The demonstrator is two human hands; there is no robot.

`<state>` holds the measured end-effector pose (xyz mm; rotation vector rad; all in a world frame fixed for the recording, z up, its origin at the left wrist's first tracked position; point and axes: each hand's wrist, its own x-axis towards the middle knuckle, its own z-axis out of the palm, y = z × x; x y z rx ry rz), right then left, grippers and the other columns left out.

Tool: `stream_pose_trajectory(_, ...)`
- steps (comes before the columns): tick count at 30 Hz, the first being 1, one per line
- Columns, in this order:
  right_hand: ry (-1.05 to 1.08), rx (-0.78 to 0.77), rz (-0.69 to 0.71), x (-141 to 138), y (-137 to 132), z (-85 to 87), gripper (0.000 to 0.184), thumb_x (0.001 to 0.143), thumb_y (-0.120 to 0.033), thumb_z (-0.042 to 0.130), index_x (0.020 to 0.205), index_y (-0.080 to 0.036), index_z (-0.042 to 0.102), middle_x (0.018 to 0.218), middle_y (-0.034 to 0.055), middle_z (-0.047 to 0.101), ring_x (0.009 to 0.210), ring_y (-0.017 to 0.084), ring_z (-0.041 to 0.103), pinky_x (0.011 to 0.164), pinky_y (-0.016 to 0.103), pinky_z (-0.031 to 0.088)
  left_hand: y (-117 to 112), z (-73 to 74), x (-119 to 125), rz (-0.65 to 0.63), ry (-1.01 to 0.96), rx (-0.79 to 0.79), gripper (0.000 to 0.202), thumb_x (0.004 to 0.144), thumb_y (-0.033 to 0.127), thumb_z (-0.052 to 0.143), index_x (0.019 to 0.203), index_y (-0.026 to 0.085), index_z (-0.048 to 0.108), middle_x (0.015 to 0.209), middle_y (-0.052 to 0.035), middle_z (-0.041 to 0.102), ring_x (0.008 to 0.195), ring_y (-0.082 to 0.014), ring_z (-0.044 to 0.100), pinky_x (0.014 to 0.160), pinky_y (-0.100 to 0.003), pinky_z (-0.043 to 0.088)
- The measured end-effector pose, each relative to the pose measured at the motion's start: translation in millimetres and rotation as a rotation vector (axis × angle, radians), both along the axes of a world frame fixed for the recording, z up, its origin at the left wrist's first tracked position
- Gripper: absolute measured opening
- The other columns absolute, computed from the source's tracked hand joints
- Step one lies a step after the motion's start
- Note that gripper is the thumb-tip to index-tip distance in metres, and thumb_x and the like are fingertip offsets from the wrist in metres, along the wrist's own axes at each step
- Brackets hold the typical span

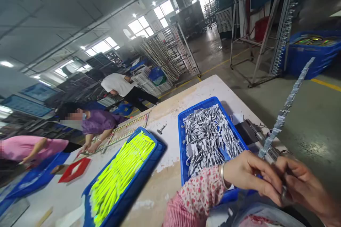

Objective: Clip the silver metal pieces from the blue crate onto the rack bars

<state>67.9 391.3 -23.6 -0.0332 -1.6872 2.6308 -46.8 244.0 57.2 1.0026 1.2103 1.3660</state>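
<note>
At the lower right my left hand and my right hand meet, both closed with fingertips pinched together. Between them shows a small shiny grey piece, mostly covered by the fingers, so its kind is unclear. Beneath and beyond my left wrist lies a blue tray full of small silvery pieces with pale paper-like tabs. Just past my hands, a clamp-like metal fixture sits at the table edge, beside an upright strip wrapped in grey tape-like scraps.
A second blue tray holds bright yellow slender pieces. The worn white table also bears a red frame and a small metal tool. Co-workers stand at left; a wheeled rack and blue bins are at right.
</note>
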Motion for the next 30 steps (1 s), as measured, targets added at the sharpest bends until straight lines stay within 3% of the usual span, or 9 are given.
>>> stream_pose_trajectory(5,0.162,0.349,-0.366,-3,1,11.2,0.017,0.084,-0.039,0.064,0.08,-0.022,0.061,0.061,-0.0002,0.059,0.048,0.012,0.057,0.045,0.021,0.046,-2,-6.7,-4,0.237,0.072,-0.009,0.036,0.071,0.05,0.072,0.069,0.015,0.063,0.071,-0.0038,0.058,0.058,-0.012,0.055,0.056,-0.025,0.048)
stream_pose_trajectory(7,0.182,0.475,-0.502,-5,-3,18.4,0.015,0.086,-0.034,0.062,0.082,-0.02,0.061,0.062,-0.0007,0.06,0.047,0.01,0.056,0.044,0.019,0.045,-6,-9.0,-8,0.418,0.338,0.012,0.024,0.082,0.038,0.063,0.071,0.017,0.062,0.069,-0.0025,0.057,0.06,-0.0126,0.054,0.058,-0.025,0.045)
stream_pose_trajectory(11,0.312,0.661,-0.579,-8,-16,25.3,0.017,0.083,-0.034,0.066,0.084,-0.017,0.061,0.062,-0.001,0.059,0.053,0.01,0.056,0.05,0.019,0.045,-12,-14.0,-15,0.668,0.803,0.102,0.012,0.085,0.022,0.057,0.073,0.02,0.059,0.067,-0.0008,0.055,0.062,-0.0138,0.05,0.06,-0.025,0.038)
stream_pose_trajectory(13,0.313,0.565,-0.552,-7,-23,24.1,0.022,0.08,-0.037,0.069,0.085,-0.017,0.06,0.064,-0.0014,0.058,0.053,0.009,0.055,0.049,0.019,0.044,-16,-15.3,-14,0.649,0.726,0.091,0.013,0.086,0.026,0.055,0.073,0.021,0.058,0.066,-0.0007,0.052,0.061,-0.0142,0.047,0.058,-0.026,0.036)
stream_pose_trajectory(17,0.162,0.068,-0.297,-8,-27,18.0,0.033,0.078,-0.046,0.07,0.085,-0.017,0.056,0.058,-0.006,0.053,0.042,0.006,0.048,0.039,0.016,0.039,-19,-12.7,-8,0.324,0.202,-0.059,0.032,0.084,0.048,0.056,0.068,0.02,0.056,0.061,0.0,0.046,0.053,-0.0127,0.04,0.049,-0.025,0.033)
stream_pose_trajectory(19,0.135,-0.043,-0.239,-10,-22,16.9,0.037,0.076,-0.049,0.071,0.086,-0.017,0.055,0.056,-0.0068,0.051,0.042,0.006,0.048,0.039,0.016,0.039,-15,-8.6,-7,0.25,0.038,-0.119,0.035,0.08,0.052,0.061,0.067,0.019,0.057,0.059,-0.0001,0.048,0.051,-0.0114,0.043,0.049,-0.024,0.035)
stream_pose_trajectory(24,0.238,0.129,-0.328,-15,-5,26.2,0.032,0.081,-0.045,0.068,0.09,-0.016,0.057,0.068,-0.0031,0.055,0.056,0.006,0.049,0.049,0.016,0.04,2,-3.2,-10,0.209,-0.255,-0.295,0.036,0.066,0.044,0.078,0.076,0.019,0.054,0.064,-0.0013,0.06,0.058,-0.0159,0.06,0.05,-0.024,0.047)
stream_pose_trajectory(27,0.366,0.287,-0.292,-19,1,33.0,0.026,0.085,-0.039,0.065,0.092,-0.015,0.059,0.079,0.0011,0.06,0.067,0.009,0.054,0.059,0.02,0.045,5,-8.0,-8,0.231,-0.345,-0.322,0.042,0.06,0.036,0.083,0.075,0.019,0.048,0.061,0.0048,0.052,0.046,-0.0084,0.052,0.041,-0.017,0.041)
stream_pose_trajectory(30,0.391,0.33,-0.299,-21,-1,34.1,0.037,0.087,-0.039,0.061,0.115,-0.018,0.052,0.092,0.0038,0.061,0.076,0.011,0.057,0.068,0.024,0.048,5,-13.9,-6,0.345,-0.316,-0.273,0.045,0.059,0.034,0.084,0.074,0.019,0.044,0.059,0.0079,0.048,0.04,-0.0033,0.042,0.037,-0.014,0.035)
